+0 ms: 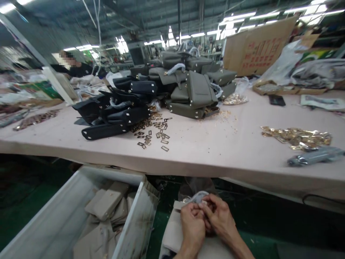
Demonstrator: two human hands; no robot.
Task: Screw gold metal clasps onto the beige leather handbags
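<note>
Both hands are in close: the left hand (193, 225) and the right hand (222, 217) meet at the top of a beige bag (172, 232), just beside its plastic-wrapped handle (198, 196). Fingers curl in, the grip narrow; exactly what they pinch is hidden, I can't tell.

The bag sits low, in front of the table (215, 138), whose long front edge runs right across beyond the fingertips. On the left, the white bin (142, 216) crowds in, its near wall close to the bag, beige pieces (113, 201) piled inside. To the right of the right forearm there's dark floor room, with a black cable (323, 198) hanging under the tabletop.

Up top, black bags (105, 131) and olive bags (201, 90) heap toward the back, small metal frames (165, 148) spilling forward. Open tabletop runs from there to gold fittings (304, 136) and a long grey item (312, 157) near the edge. A cardboard box (261, 48) blocks the view behind; far left, another person (81, 69).
</note>
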